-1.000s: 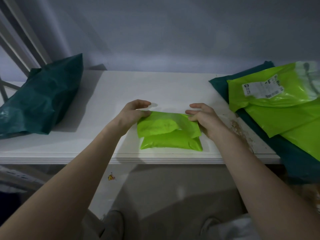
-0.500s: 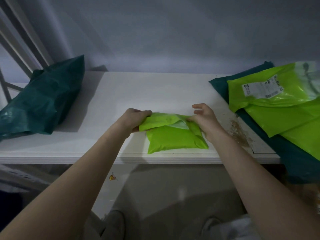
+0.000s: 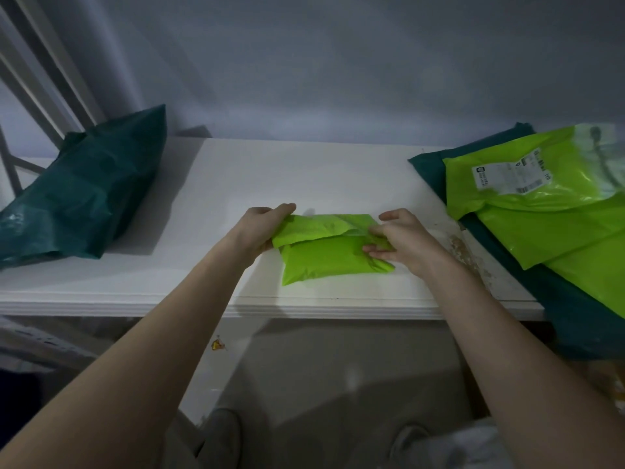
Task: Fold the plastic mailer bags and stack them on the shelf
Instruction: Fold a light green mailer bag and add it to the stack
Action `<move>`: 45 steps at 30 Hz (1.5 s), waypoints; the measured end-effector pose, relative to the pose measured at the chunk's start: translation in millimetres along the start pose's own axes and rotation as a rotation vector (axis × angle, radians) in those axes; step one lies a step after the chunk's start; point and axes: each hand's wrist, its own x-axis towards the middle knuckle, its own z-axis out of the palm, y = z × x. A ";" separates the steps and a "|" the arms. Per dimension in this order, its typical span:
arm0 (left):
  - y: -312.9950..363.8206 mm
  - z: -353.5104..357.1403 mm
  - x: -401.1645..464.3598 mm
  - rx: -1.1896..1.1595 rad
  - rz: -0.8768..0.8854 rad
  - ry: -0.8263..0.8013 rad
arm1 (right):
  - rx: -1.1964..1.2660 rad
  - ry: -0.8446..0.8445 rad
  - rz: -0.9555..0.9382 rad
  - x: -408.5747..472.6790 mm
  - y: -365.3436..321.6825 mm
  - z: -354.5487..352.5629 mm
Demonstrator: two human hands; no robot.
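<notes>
Bare shelf [image 3: 304,170] (centre) between dark bag [image 3: 81,198]; mailer pile [image 3: 541,211].

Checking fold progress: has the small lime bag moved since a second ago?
Yes. The small lime bag slid slightly right along the shelf.

Both forearms were bare from the frame's lower corners up to the wrists, with no sleeve, watch or ring showing. The left hand [image 3: 262,228] and right hand [image 3: 402,238] wore no gloves. At the bottom edge, grey trouser legs [image 3: 189,448] led to two grey rounded shoe toes [image 3: 225,431], dimly lit. A pale garment fold [image 3: 473,448] lay at lower right; its kind was unclear.
</notes>
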 end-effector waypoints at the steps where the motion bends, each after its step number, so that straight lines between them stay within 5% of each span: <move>1: -0.7 1.3 -1.1 0.015 0.007 0.005 | 0.001 -0.008 -0.010 -0.1 0.9 -1.1; 28: -17.3 19.9 -16.5 0.075 0.046 0.186 | -0.438 0.092 -0.396 6.7 20.1 -12.2; 37: -25.2 24.5 -14.4 0.538 0.310 0.254 | -0.635 0.160 -0.500 6.3 26.3 -7.1; 42: -29.0 28.4 -18.3 0.750 0.302 0.257 | -0.734 0.137 -0.517 5.2 29.3 -1.4; 45: -26.5 25.8 -16.9 0.705 0.245 0.208 | -0.590 0.112 -0.452 6.7 27.9 0.8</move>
